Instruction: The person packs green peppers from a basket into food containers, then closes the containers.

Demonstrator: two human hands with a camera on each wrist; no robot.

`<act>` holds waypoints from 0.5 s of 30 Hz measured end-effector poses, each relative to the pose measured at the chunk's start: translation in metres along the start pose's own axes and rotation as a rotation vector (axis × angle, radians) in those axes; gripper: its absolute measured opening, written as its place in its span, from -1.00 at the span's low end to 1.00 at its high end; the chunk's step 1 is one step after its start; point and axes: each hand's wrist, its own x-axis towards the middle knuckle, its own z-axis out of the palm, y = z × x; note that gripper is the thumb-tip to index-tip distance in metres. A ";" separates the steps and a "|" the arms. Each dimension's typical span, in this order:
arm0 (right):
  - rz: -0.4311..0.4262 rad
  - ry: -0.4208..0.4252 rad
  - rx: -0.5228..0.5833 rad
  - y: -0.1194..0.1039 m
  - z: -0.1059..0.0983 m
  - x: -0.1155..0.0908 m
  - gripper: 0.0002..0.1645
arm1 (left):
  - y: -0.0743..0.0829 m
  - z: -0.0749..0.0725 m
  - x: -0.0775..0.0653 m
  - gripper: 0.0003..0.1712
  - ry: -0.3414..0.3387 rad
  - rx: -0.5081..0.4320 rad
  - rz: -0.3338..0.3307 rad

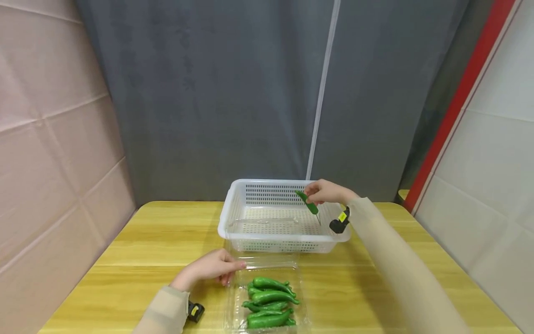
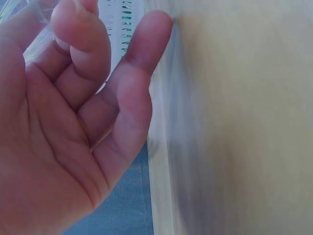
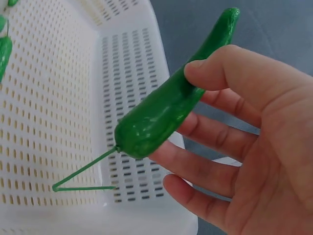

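Note:
My right hand (image 1: 327, 192) pinches a green chili pepper (image 1: 307, 202) between thumb and fingers, over the right part of a white slotted plastic basket (image 1: 283, 238). In the right wrist view the pepper (image 3: 156, 115) is tilted, its pointed tip up and a thin bent green stem hanging from the blunt end. My left hand (image 1: 212, 266) grips the left edge of a clear plastic clamshell box (image 1: 238, 297) in front of the basket. Several green peppers (image 1: 271, 297) lie in the box. Its raised clear lid (image 1: 263, 227) overlaps the basket in the head view.
All this stands on a yellow wood-grain table (image 1: 167, 241). Green shows through slots in the basket's near wall, and green pieces (image 3: 5, 54) appear at the right wrist view's left edge. A grey curtain (image 1: 208, 102) hangs behind; pale sheets flank both sides.

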 end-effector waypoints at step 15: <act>-0.130 0.197 0.051 -0.011 0.017 -0.018 -0.73 | 0.002 -0.001 -0.001 -0.39 0.004 -0.011 -0.005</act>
